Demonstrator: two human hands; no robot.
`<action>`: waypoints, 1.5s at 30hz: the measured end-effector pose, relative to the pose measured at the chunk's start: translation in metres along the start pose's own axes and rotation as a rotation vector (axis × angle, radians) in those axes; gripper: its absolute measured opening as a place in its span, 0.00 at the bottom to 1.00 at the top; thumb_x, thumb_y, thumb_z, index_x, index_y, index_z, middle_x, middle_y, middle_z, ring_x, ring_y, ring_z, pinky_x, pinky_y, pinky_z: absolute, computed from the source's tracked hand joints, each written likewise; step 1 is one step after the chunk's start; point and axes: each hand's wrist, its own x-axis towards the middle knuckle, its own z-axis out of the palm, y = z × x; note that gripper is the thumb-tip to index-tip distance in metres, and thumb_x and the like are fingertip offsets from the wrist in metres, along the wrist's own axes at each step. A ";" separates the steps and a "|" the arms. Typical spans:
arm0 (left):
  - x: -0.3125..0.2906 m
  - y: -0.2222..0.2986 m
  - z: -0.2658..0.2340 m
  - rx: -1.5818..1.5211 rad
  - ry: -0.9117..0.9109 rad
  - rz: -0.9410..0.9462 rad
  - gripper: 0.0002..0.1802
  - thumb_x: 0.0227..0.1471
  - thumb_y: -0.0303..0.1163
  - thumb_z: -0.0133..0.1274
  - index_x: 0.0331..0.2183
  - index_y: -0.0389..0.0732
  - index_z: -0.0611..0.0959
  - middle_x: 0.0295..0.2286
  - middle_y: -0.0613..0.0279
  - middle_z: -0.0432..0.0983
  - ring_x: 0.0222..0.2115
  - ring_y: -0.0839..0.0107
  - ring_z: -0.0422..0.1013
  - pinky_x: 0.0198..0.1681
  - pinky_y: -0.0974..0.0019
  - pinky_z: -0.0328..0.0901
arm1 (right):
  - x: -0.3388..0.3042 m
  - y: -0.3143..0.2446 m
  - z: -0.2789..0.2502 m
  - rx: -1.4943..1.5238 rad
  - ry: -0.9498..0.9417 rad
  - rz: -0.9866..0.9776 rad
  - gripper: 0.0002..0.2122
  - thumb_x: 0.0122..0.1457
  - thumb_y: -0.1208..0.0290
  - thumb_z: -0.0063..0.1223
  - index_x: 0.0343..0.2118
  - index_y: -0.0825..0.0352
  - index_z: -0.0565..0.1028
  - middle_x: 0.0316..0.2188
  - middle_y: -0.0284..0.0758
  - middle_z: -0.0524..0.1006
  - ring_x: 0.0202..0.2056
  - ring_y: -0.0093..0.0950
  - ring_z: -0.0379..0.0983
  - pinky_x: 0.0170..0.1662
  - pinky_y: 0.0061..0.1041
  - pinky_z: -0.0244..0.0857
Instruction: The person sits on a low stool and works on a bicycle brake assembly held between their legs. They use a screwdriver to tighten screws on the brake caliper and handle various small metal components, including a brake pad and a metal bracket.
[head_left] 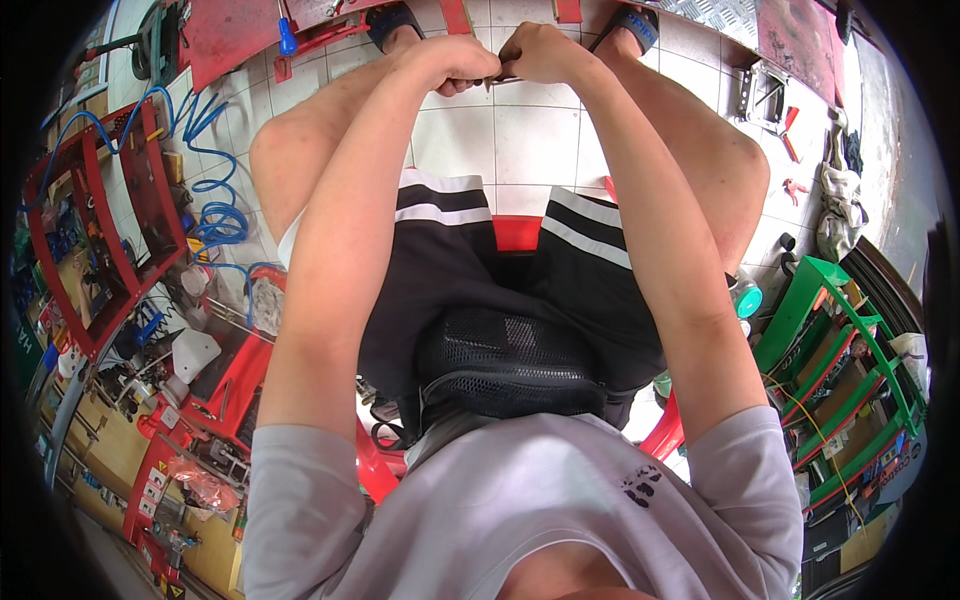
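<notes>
Both arms stretch forward, and my hands meet between my knees above the white tiled floor (452, 140). My left hand (455, 66) is closed, its fingers curled in a pinch. Against it, my right hand (540, 55) is also closed, with the thumb and fingers bent inward. A small dark, thin piece shows between the fingertips of the two hands. Its kind is too small to make out, and the fingers cover most of it. A screwdriver with a blue handle (288, 40) lies on the edge of the red bench ahead, left of my hands.
A red bench top (235, 40) runs along the far edge. Coiled blue hose (222, 215) hangs beside a red shelf rack (100, 330) on the left. On the right stand a green rack (800, 320), a metal bracket (765, 95) and red-handled pliers (795, 190) on the floor.
</notes>
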 end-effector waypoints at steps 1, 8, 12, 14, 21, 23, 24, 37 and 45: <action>0.000 0.000 -0.001 -0.003 -0.009 -0.003 0.09 0.46 0.32 0.47 0.19 0.42 0.68 0.15 0.72 0.58 0.13 0.79 0.51 0.14 0.73 0.47 | -0.001 0.000 0.001 0.020 0.017 -0.006 0.13 0.46 0.63 0.63 0.37 0.56 0.84 0.39 0.37 0.80 0.40 0.36 0.77 0.45 0.31 0.71; -0.001 0.001 -0.001 -0.003 -0.011 -0.015 0.09 0.46 0.33 0.48 0.19 0.42 0.68 0.15 0.72 0.58 0.14 0.80 0.52 0.14 0.73 0.48 | 0.000 0.002 0.002 0.033 0.033 -0.017 0.13 0.46 0.65 0.59 0.37 0.54 0.84 0.41 0.37 0.80 0.42 0.36 0.77 0.47 0.32 0.71; -0.002 0.002 -0.001 0.017 0.006 -0.023 0.10 0.46 0.34 0.48 0.19 0.42 0.69 0.15 0.71 0.59 0.14 0.80 0.52 0.14 0.73 0.48 | 0.000 -0.001 0.003 0.024 0.006 -0.010 0.14 0.49 0.64 0.60 0.38 0.63 0.83 0.39 0.40 0.80 0.39 0.36 0.77 0.46 0.30 0.69; -0.002 0.000 -0.001 0.014 -0.003 -0.014 0.10 0.46 0.34 0.48 0.19 0.42 0.68 0.15 0.71 0.58 0.14 0.80 0.52 0.14 0.73 0.48 | -0.001 -0.003 0.001 0.004 -0.015 -0.013 0.15 0.49 0.64 0.58 0.40 0.63 0.82 0.40 0.40 0.80 0.40 0.35 0.77 0.46 0.29 0.69; 0.006 -0.002 -0.001 -0.005 -0.041 -0.006 0.10 0.46 0.32 0.46 0.18 0.44 0.65 0.14 0.72 0.56 0.13 0.80 0.50 0.14 0.72 0.45 | 0.002 0.003 0.005 0.061 0.028 0.015 0.12 0.48 0.63 0.59 0.38 0.52 0.83 0.45 0.35 0.78 0.45 0.36 0.75 0.48 0.31 0.70; 0.006 -0.002 0.000 -0.012 -0.036 -0.011 0.10 0.46 0.32 0.46 0.18 0.44 0.65 0.14 0.72 0.55 0.13 0.80 0.49 0.14 0.72 0.44 | -0.001 0.001 0.001 0.044 0.018 -0.016 0.16 0.49 0.65 0.57 0.43 0.58 0.81 0.43 0.39 0.79 0.43 0.35 0.76 0.48 0.29 0.69; 0.007 -0.003 0.000 -0.016 -0.033 -0.013 0.10 0.46 0.31 0.45 0.18 0.44 0.65 0.14 0.72 0.55 0.13 0.80 0.48 0.14 0.71 0.43 | -0.003 -0.001 -0.001 0.036 0.013 -0.031 0.18 0.50 0.65 0.56 0.45 0.61 0.79 0.42 0.41 0.79 0.43 0.35 0.76 0.48 0.28 0.68; 0.001 0.001 0.002 -0.042 0.016 -0.013 0.10 0.46 0.30 0.46 0.18 0.43 0.66 0.13 0.72 0.55 0.12 0.80 0.48 0.14 0.71 0.43 | -0.004 -0.009 -0.002 0.058 -0.017 0.031 0.17 0.47 0.66 0.59 0.43 0.60 0.81 0.45 0.39 0.78 0.47 0.37 0.74 0.50 0.31 0.68; 0.005 -0.001 0.003 -0.022 0.011 -0.013 0.11 0.47 0.31 0.46 0.18 0.43 0.65 0.13 0.72 0.54 0.12 0.80 0.48 0.14 0.71 0.43 | -0.002 -0.006 0.005 0.024 -0.007 0.016 0.16 0.50 0.66 0.59 0.43 0.58 0.81 0.47 0.38 0.77 0.48 0.36 0.73 0.50 0.33 0.68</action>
